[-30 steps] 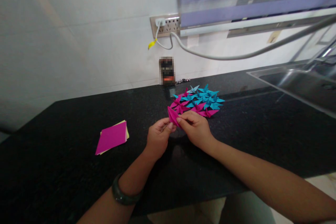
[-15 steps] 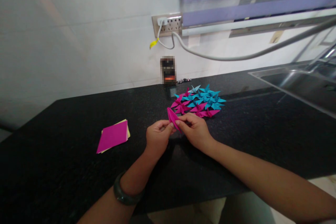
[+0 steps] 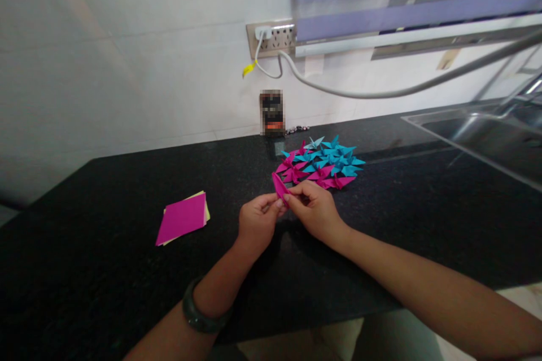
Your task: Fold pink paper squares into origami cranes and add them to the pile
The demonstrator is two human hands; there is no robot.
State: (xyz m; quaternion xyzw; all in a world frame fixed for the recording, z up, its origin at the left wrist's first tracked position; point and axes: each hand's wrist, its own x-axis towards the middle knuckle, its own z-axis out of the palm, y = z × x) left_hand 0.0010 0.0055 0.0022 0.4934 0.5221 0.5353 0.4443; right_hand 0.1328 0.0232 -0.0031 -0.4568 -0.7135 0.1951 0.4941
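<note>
Above a black stone counter (image 3: 105,271), my left hand (image 3: 257,221) and my right hand (image 3: 314,208) both pinch a small folded magenta paper (image 3: 279,186). Its pointed tip sticks up and to the left between my fingertips. Just beyond my hands lies a cluster of folded paper cranes (image 3: 322,162), magenta ones in front and teal ones behind. A dark bangle sits on my left wrist.
A stack of square paper sheets (image 3: 183,218), magenta on top with yellow beneath, lies to the left. A wall socket strip (image 3: 275,39) with a white cable is on the tiled wall. A steel sink (image 3: 483,135) sits at the right. A small dark object (image 3: 271,113) stands against the wall.
My hands stay together on the magenta piece with small finger shifts. The view has drifted slightly.
</note>
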